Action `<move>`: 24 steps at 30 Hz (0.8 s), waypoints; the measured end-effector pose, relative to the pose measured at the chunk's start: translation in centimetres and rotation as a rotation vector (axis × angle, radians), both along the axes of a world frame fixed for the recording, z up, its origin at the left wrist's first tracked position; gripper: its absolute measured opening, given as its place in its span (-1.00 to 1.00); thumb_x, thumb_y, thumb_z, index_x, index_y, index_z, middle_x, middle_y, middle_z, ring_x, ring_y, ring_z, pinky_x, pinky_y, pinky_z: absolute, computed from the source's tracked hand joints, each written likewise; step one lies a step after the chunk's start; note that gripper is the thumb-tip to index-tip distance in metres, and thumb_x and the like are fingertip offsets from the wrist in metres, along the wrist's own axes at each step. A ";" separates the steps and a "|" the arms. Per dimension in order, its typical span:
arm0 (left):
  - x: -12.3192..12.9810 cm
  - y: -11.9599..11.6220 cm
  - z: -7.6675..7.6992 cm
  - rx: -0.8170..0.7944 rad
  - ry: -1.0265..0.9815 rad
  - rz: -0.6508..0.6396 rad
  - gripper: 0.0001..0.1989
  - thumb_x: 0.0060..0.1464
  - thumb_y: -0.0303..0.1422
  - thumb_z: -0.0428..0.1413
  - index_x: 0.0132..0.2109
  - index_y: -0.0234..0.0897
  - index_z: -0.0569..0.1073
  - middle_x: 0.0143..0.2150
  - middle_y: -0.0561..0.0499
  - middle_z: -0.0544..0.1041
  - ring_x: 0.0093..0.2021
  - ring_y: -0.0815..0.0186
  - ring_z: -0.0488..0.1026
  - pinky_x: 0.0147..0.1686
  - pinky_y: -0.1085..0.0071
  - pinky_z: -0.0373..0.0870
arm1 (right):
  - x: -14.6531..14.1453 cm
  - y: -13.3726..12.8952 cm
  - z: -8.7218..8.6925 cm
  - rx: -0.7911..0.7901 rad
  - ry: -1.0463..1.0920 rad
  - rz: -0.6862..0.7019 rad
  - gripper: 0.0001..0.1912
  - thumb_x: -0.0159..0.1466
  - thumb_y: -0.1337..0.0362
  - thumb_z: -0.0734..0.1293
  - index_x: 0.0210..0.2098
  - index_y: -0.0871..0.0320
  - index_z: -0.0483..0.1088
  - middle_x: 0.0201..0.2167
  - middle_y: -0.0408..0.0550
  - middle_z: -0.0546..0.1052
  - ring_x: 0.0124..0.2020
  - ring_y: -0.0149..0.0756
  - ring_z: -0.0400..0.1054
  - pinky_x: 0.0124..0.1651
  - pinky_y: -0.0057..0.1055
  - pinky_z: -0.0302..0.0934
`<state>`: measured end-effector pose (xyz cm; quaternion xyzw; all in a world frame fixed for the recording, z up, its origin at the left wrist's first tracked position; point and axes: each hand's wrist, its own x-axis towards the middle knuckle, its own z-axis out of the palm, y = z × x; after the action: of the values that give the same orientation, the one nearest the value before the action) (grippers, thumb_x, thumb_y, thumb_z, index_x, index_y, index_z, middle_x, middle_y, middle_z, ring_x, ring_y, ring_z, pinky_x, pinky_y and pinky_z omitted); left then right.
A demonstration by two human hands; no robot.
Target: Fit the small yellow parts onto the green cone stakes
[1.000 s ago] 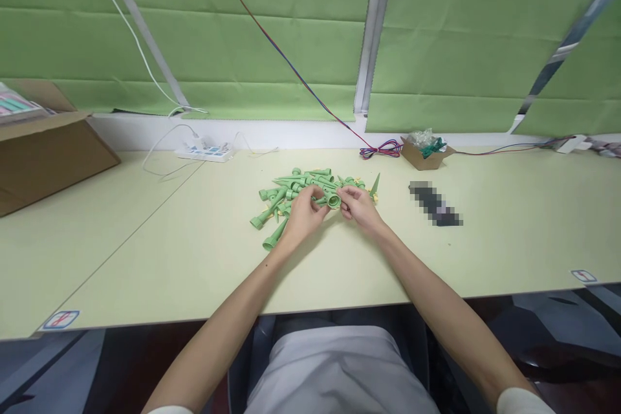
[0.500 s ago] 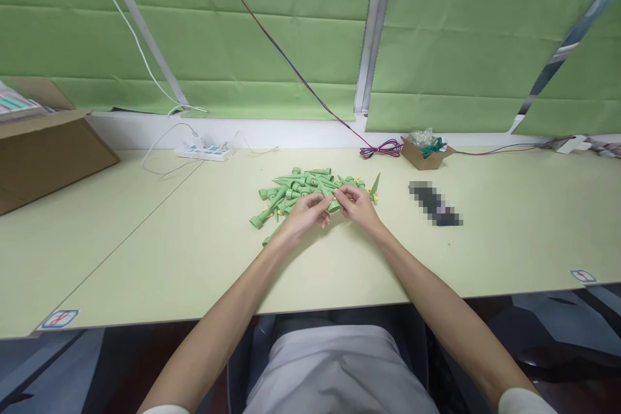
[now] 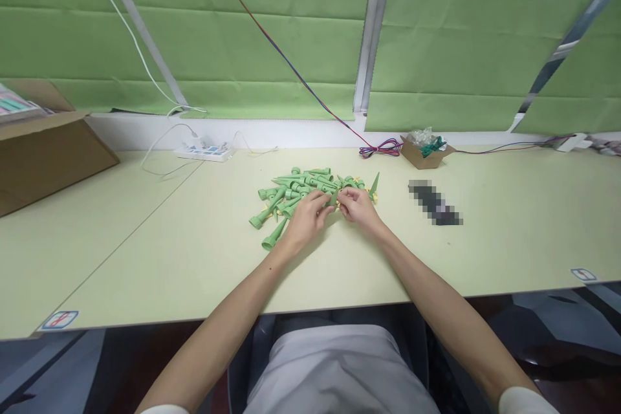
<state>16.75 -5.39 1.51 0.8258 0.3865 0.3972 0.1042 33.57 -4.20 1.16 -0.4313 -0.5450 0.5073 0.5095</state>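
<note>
My left hand [image 3: 310, 213] is closed on a green plastic watering spike [image 3: 334, 198], its tapered point tilted upward between the two hands. Close beside it, the fingertips of my right hand [image 3: 358, 206] are pinched together at the spike; what they hold is too small and hidden to name. Behind both hands lies a pile of similar green spikes [image 3: 294, 185], with small yellow pieces [image 3: 358, 181] among them. One loose spike [image 3: 274, 235] rests near my left wrist, its wide hollow end facing the front. Another spike [image 3: 374, 185] points up at the pile's right side.
A cardboard box [image 3: 53, 155] stands at the far left. Along the back are a power strip [image 3: 206, 151], a coiled red and blue cable [image 3: 381, 148] and a small carton [image 3: 423, 155] with plastic wrap. A blurred-out dark object [image 3: 435, 202] lies to the right.
The spike in my left hand has turned, so its wide end no longer faces the front. My left hand has rolled palm-down, uncovering more of the loose spike beside the wrist.
</note>
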 end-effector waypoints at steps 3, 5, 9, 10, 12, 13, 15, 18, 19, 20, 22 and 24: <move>-0.1 0.0 -0.2 0.060 0.050 -0.023 -0.79 0.30 -0.38 0.01 -0.10 -0.26 0.54 -0.09 -0.11 0.51 -0.23 0.29 0.45 -0.22 0.38 0.36 | -0.1 -0.1 0.1 -0.042 0.013 0.003 -0.63 0.18 0.08 0.40 -0.61 0.08 0.22 -0.79 -0.24 0.23 -0.77 -0.50 -0.07 -0.67 -0.44 -0.21; -0.1 -0.1 -0.2 0.065 0.055 -0.002 -0.77 0.31 -0.38 0.01 -0.03 -0.24 0.55 -0.06 -0.11 0.50 -0.23 0.30 0.46 -0.22 0.38 0.37 | -0.2 -0.1 0.2 -0.054 0.029 -0.006 -0.68 0.17 0.11 0.39 -0.58 0.08 0.25 -0.79 -0.25 0.22 -0.78 -0.49 -0.08 -0.67 -0.43 -0.22; 0.2 -0.2 0.1 -0.010 -0.030 0.043 -0.76 0.27 -0.39 0.06 -0.01 -0.22 0.56 -0.03 -0.10 0.48 -0.31 0.36 0.45 -0.27 0.39 0.41 | -0.4 0.1 0.3 -0.039 0.063 -0.031 -0.69 0.17 0.06 0.41 -0.53 0.08 0.28 -0.76 -0.25 0.23 -0.76 -0.49 -0.07 -0.66 -0.44 -0.21; 0.3 -0.2 0.2 -0.039 -0.056 0.048 -0.76 0.26 -0.39 0.07 0.00 -0.22 0.56 -0.01 -0.10 0.47 -0.35 0.39 0.44 -0.28 0.40 0.42 | -0.5 0.1 0.2 -0.026 0.070 -0.032 -0.67 0.17 0.04 0.41 -0.53 0.08 0.28 -0.75 -0.25 0.24 -0.75 -0.49 -0.06 -0.65 -0.44 -0.20; 0.4 -0.2 0.3 -0.092 -0.106 0.052 -0.74 0.24 -0.38 0.09 0.03 -0.22 0.55 0.02 -0.11 0.46 -0.39 0.42 0.43 -0.31 0.40 0.43 | -0.5 0.3 0.1 0.015 0.082 -0.045 -0.62 0.16 -0.02 0.42 -0.52 0.08 0.28 -0.73 -0.24 0.25 -0.73 -0.49 -0.02 -0.63 -0.45 -0.17; 0.5 -0.2 0.4 -0.113 -0.132 0.062 -0.73 0.23 -0.38 0.10 0.05 -0.23 0.53 0.04 -0.11 0.47 -0.39 0.42 0.43 -0.32 0.41 0.43 | -0.4 0.4 0.0 0.040 0.085 -0.061 -0.60 0.16 -0.05 0.43 -0.52 0.08 0.28 -0.71 -0.24 0.24 -0.72 -0.48 -0.01 -0.62 -0.45 -0.15; 0.5 -0.2 0.5 -0.160 -0.200 0.098 -0.70 0.21 -0.36 0.12 0.08 -0.24 0.48 0.04 -0.11 0.48 -0.39 0.42 0.44 -0.35 0.42 0.42 | -0.3 0.5 -0.1 0.093 0.082 -0.101 -0.57 0.15 -0.11 0.43 -0.51 0.08 0.28 -0.69 -0.24 0.24 -0.70 -0.47 0.03 -0.61 -0.44 -0.12; 0.5 0.0 0.7 -0.357 -0.349 0.116 -0.73 0.23 -0.21 0.11 -0.01 -0.27 0.43 -0.04 -0.11 0.51 -0.44 0.40 0.45 -0.47 0.43 0.39 | -0.1 0.4 0.0 0.153 0.056 -0.137 -0.57 0.16 -0.13 0.41 -0.48 0.08 0.29 -0.65 -0.21 0.26 -0.66 -0.44 0.07 -0.59 -0.43 -0.08; 0.4 0.0 0.8 -0.474 -0.401 0.086 -0.70 0.24 -0.14 0.10 -0.07 -0.29 0.43 -0.07 -0.12 0.51 -0.46 0.39 0.45 -0.51 0.42 0.38 | 0.0 0.3 0.1 0.170 0.039 -0.142 -0.57 0.17 -0.13 0.40 -0.48 0.08 0.29 -0.64 -0.20 0.27 -0.64 -0.42 0.09 -0.59 -0.42 -0.07; 0.4 0.0 1.0 -0.601 -0.451 0.039 -0.64 0.23 -0.07 0.09 -0.12 -0.31 0.44 -0.10 -0.13 0.51 -0.47 0.38 0.46 -0.54 0.42 0.38 | 0.0 0.2 0.2 0.187 0.020 -0.143 -0.58 0.18 -0.12 0.40 -0.47 0.08 0.30 -0.63 -0.19 0.28 -0.63 -0.41 0.11 -0.58 -0.42 -0.05; 0.4 -0.1 1.3 -0.826 -0.538 -0.073 -0.56 0.18 0.03 0.12 -0.21 -0.33 0.44 -0.15 -0.15 0.51 -0.46 0.36 0.48 -0.56 0.43 0.38 | 0.1 0.0 0.5 0.221 -0.016 -0.130 -0.60 0.19 -0.11 0.39 -0.46 0.08 0.32 -0.61 -0.17 0.31 -0.60 -0.39 0.14 -0.56 -0.42 -0.02; 0.5 -0.3 1.5 -0.939 -0.609 -0.159 -0.54 0.11 0.04 0.19 -0.24 -0.33 0.44 -0.19 -0.14 0.52 -0.43 0.37 0.48 -0.55 0.45 0.37 | 0.0 -0.2 0.7 0.250 -0.030 -0.106 -0.62 0.20 -0.09 0.38 -0.45 0.09 0.34 -0.60 -0.16 0.32 -0.58 -0.38 0.16 -0.54 -0.42 0.01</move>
<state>17.30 -5.68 3.06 0.5655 0.4109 0.3938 0.5970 33.62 -4.40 1.87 -0.4001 -0.5880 0.4014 0.5770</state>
